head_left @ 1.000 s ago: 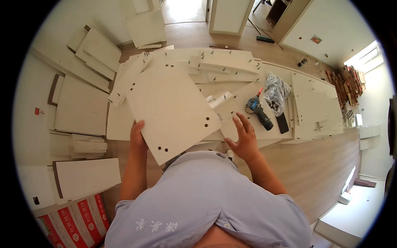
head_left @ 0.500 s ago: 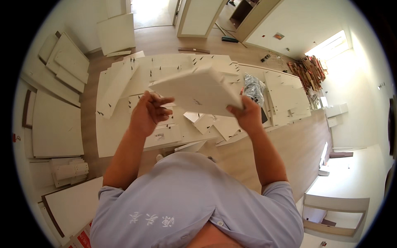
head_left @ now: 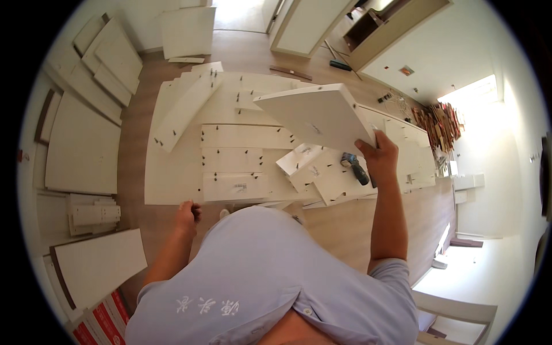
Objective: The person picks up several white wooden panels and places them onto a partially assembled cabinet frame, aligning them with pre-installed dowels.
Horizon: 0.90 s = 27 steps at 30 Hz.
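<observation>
My right hand (head_left: 380, 157) grips the near right edge of a white rectangular furniture panel (head_left: 316, 115) and holds it up, tilted, above the floor. My left hand (head_left: 188, 213) is low beside my left side, fingers curled, at the near edge of a large white board (head_left: 172, 172) lying flat on the wood floor. Several narrow white panels with dowels (head_left: 241, 158) lie side by side on that board. A cordless drill (head_left: 353, 165) lies on white parts just left of my right hand.
White panels lean and lie stacked at the left (head_left: 80, 144) and far left (head_left: 109, 52). More panels lie at the right (head_left: 414, 155). A red-and-white box (head_left: 95, 322) sits at the lower left. A doorway (head_left: 236, 11) opens at the top.
My left hand has let go of the panel and dropped to the floor board. My right hand alone now holds the panel, swung to the right.
</observation>
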Tool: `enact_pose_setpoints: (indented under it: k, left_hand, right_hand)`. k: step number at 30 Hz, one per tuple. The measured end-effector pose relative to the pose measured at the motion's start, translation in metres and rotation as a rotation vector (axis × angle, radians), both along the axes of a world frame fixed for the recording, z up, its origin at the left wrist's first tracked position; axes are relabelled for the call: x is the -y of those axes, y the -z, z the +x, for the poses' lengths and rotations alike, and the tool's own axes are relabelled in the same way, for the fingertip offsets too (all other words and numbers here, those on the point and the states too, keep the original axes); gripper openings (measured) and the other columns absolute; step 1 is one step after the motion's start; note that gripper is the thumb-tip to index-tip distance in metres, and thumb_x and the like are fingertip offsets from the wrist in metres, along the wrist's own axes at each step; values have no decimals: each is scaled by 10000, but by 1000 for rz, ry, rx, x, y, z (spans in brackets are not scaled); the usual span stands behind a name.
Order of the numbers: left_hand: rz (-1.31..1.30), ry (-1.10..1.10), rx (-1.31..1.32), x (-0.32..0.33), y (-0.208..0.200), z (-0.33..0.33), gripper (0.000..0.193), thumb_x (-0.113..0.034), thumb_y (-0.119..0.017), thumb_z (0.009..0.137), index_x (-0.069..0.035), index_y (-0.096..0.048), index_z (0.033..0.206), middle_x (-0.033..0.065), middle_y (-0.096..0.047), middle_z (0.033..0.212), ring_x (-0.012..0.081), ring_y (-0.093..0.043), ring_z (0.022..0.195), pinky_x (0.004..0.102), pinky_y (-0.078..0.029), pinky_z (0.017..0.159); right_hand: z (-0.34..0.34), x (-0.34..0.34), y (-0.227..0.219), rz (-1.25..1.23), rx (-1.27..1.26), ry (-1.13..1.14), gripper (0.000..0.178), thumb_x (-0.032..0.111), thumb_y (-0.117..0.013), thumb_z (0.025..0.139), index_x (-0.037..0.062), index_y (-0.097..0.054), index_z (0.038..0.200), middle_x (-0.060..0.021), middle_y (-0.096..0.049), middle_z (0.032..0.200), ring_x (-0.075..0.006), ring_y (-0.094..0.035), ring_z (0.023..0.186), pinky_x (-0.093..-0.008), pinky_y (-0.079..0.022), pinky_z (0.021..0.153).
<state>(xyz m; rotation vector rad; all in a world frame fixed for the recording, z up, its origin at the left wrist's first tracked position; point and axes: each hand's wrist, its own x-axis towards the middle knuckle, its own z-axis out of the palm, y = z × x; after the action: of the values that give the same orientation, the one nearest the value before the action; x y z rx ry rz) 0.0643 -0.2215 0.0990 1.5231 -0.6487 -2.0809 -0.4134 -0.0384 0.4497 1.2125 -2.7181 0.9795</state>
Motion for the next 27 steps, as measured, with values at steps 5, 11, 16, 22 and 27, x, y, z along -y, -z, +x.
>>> enact_pose_setpoints:
  k: [5,11,16,22,27]
  left_hand:
    - [6,83,81,-22,9,9,205,-292,-580,1048,-104,-583,967,36,-658,863,122,-613,701,293,-497,591]
    - [-61,10,152,-6,29,37,208,-305,-615,1028,-110,-580,965,32,-653,864,128,-607,699,290,-487,611]
    - [-65,-70,209,-11,32,76,203,-299,-608,1033,-110,-587,963,35,-660,895,134,-606,750,303,-493,660]
    - [-513,40,165,14,-44,50,254,-312,-601,1043,-61,-636,1066,15,-631,882,112,-583,808,298,-481,696]
    - [-1183,341,-108,144,-193,-67,1073,-312,-865,850,-63,-191,1647,147,-274,1689,305,-283,1565,480,-300,1247]
  right_hand:
    - [4,85,-18,201,-168,-245,339,292,-856,823,78,-725,1050,-165,-734,902,-369,-708,851,-429,-550,761]
    - [15,177,-8,393,-279,-440,407,352,-852,820,90,-714,1098,-170,-727,946,-398,-680,939,-466,-529,837]
    - [1,204,10,359,-150,-409,395,307,-843,847,98,-727,1161,-169,-742,1007,-348,-706,923,-427,-540,845]
    - [-47,144,6,-318,432,-441,357,3,-781,878,-36,-696,1223,-68,-738,1094,-144,-676,962,-303,-552,882]
    - [-81,124,55,-602,671,-481,393,-93,-703,888,-22,-646,1270,-87,-715,1201,-172,-663,1091,-321,-534,974]
